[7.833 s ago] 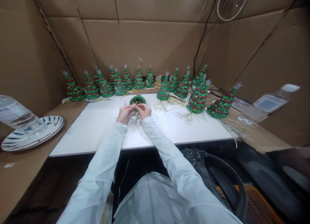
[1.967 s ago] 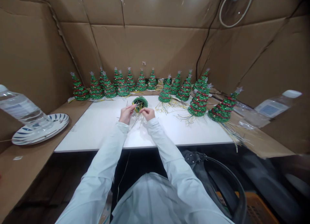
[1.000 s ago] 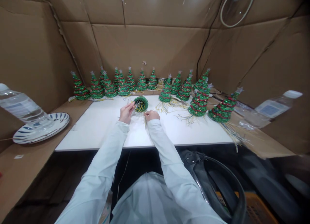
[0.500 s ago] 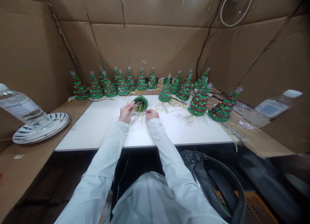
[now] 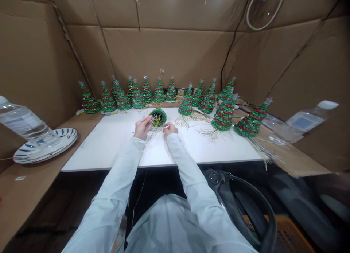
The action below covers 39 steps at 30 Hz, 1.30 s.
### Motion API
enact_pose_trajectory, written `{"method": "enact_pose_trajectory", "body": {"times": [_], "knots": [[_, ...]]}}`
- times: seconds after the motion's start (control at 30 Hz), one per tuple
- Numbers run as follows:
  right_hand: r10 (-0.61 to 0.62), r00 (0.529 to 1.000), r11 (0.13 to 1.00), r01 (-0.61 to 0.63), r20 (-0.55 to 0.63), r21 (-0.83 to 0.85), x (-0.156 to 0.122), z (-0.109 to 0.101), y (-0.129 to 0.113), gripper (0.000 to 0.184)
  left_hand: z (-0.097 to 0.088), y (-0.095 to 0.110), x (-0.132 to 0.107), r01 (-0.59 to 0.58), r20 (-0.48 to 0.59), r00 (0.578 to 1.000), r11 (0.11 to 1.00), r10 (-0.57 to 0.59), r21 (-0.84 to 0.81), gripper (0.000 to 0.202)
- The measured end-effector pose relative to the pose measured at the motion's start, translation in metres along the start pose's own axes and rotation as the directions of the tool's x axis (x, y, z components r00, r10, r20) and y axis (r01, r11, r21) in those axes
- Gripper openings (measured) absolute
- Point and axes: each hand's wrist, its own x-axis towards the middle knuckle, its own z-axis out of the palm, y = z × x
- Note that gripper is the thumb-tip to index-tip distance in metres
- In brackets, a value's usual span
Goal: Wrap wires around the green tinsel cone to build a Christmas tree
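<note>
A small green Christmas tree (image 5: 163,115) lies on its side on the white board, its hollow base turned toward me. Thin yellow, white and dark wires (image 5: 156,122) stick out of the opening. Left of the base, my left hand (image 5: 142,128) pinches some of these wires between thumb and fingertips. My right hand (image 5: 170,129) is on the other side, just below the rim, with its fingers closed in a pinch. Whether a wire is between those fingers is too small to make out.
Several decorated trees (image 5: 223,116) stand along the back and right, with loose wires at their bases. Water bottles tilt at both sides, the left one (image 5: 26,120) over a striped plate (image 5: 69,135). Cardboard walls (image 5: 175,45) surround the white board (image 5: 109,151). A black bag (image 5: 240,194) hangs below right.
My right hand has shifted slightly left, toward the wires. My left hand and the lying tree stay nearly where they were.
</note>
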Motion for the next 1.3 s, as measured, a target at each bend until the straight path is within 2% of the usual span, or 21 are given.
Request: {"method": "enact_pose_trajectory", "body": {"times": [0.1, 0.17, 0.3, 0.37, 0.47, 0.6, 0.7, 0.9, 1.07, 1.3], "knots": [[-0.042, 0.997, 0.999, 0.042, -0.057, -0.01, -0.003, -0.006, -0.004, 0.018, -0.001, 0.0, -0.002, -0.015, -0.006, 1.0, 0.995, 0.015, 0.102, 0.021], [-0.064, 0.995, 0.996, 0.068, -0.078, 0.051, -0.003, -0.008, -0.007, 0.02, -0.001, 0.0, -0.003, -0.023, -0.015, 1.0, 0.987, 0.026, 0.162, 0.026], [-0.113, 0.993, 0.946, 0.097, 0.034, 0.308, -0.001, -0.01, -0.011, 0.03, 0.0, -0.001, -0.004, -0.03, -0.006, 0.999, 0.985, 0.031, 0.17, 0.027], [-0.161, 0.986, 0.925, 0.134, 0.048, 0.354, 0.001, -0.008, -0.013, 0.031, 0.001, -0.003, -0.002, -0.035, 0.005, 0.999, 0.989, 0.035, 0.142, 0.025], [-0.247, 0.969, 0.928, 0.245, -0.03, 0.279, 0.003, -0.001, -0.016, 0.026, 0.001, -0.006, 0.0, -0.047, 0.027, 0.999, 0.994, 0.045, 0.1, 0.022], [-0.388, 0.911, 0.912, 0.402, -0.139, 0.086, 0.004, 0.01, -0.018, 0.019, 0.0, -0.01, 0.002, -0.056, 0.056, 0.997, 0.996, 0.052, 0.07, 0.022], [-0.459, 0.874, 0.883, 0.469, -0.159, 0.03, 0.005, 0.016, -0.017, 0.019, 0.0, -0.011, 0.003, -0.059, 0.072, 0.996, 0.996, 0.054, 0.06, 0.023], [-0.399, 0.908, 0.91, 0.41, -0.129, 0.07, 0.006, 0.016, -0.016, 0.021, 0.001, -0.013, 0.005, -0.062, 0.053, 0.997, 0.997, 0.06, 0.037, 0.019], [-0.411, 0.902, 0.911, 0.411, -0.13, -0.025, 0.003, 0.014, -0.018, 0.018, 0.003, -0.013, 0.005, -0.055, 0.039, 0.998, 0.998, 0.054, 0.014, 0.016], [-0.396, 0.911, 0.917, 0.399, -0.112, 0.0, 0.004, 0.015, -0.017, 0.02, 0.004, -0.013, 0.001, -0.038, 0.043, 0.998, 0.996, 0.034, 0.086, 0.028]]}}
